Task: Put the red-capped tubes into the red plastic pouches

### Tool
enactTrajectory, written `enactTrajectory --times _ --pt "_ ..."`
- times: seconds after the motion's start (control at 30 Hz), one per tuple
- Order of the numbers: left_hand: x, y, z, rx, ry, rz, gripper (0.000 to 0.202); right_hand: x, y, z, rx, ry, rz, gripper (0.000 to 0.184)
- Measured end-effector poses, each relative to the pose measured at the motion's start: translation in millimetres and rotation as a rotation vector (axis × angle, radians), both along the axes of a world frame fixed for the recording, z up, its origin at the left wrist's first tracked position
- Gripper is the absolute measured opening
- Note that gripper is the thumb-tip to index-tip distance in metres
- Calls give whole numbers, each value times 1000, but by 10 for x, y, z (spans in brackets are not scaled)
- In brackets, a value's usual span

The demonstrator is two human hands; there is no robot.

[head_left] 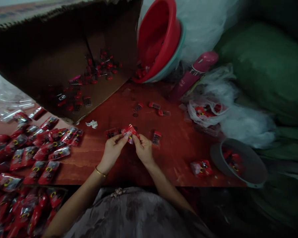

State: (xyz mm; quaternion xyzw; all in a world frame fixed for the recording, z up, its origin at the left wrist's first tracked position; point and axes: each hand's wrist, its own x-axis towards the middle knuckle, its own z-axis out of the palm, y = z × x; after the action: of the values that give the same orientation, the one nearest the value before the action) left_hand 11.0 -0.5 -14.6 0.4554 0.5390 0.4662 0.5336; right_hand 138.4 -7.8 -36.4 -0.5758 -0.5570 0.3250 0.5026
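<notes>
Above the middle of the red table [169,155], my left hand [114,147] and my right hand [144,148] meet at a small red printed plastic packet [130,132]. Fingers and thumb of each hand are closed on its edges. What the packet contains cannot be made out. Just behind my left hand lies a small clear case with dark contents and red ends [112,133]. Close to my right hand lies a similar red-topped case [156,137]. Farther back are a few more small cases [154,105].
Filled red packets [48,172] pile up at the left, some below the table edge. A cardboard box [109,89] on its side holds loose cases. Behind are a tilted red basin [172,33] and a pink bottle [188,77]. A grey bowl [217,158] and plastic bags [245,125] stand right.
</notes>
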Motion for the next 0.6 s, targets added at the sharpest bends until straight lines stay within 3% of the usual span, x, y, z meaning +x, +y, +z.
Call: enactTrajectory --times 0.2,0.37,0.47,0.53,0.6 --pt "157 -10 44 -373 -440 136 35 -11 -41 -10 -1 -139 -23 33" --pt "106 74 73 -390 -492 171 35 193 -81 66 -10 -252 -36 33" --pt "59 121 87 -391 -536 211 37 509 -128 60 -82 -447 -220 41" --pt "66 133 95 -421 -568 199 39 702 -158 -4 -218 -709 -390 49" --pt "101 132 99 -468 -599 161 41 818 -181 -95 -314 -902 -458 48"
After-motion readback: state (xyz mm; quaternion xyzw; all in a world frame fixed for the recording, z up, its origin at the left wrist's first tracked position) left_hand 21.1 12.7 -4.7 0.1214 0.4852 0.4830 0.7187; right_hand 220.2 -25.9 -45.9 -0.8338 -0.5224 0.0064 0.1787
